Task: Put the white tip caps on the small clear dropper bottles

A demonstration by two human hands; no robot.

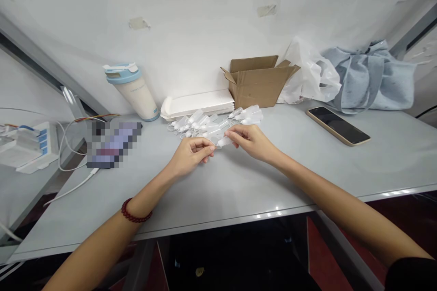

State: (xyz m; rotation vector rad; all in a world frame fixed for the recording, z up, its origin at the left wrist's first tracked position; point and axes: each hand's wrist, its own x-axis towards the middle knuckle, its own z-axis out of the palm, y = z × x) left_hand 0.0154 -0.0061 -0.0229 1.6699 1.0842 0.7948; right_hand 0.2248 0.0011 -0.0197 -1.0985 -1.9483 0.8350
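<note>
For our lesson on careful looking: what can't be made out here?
Head view, all:
Device at left: blurred by pixelation.
Cardboard box: inside hidden by its front.
Tumbler: lettering too small.
Blue bag: contents hidden by cloth.
Small white piece: detail too small, partly behind right fingers.

a dark red bracelet circles the wrist behind the left hand, seen over the surface near its front edge, toward the left corner. it is one close row of small, rounded, bead-like pieces with a slight shine. on the arm behind the right hand, past the front edge, a plain black sleeve ends near the elbow in a curved hem.
</note>
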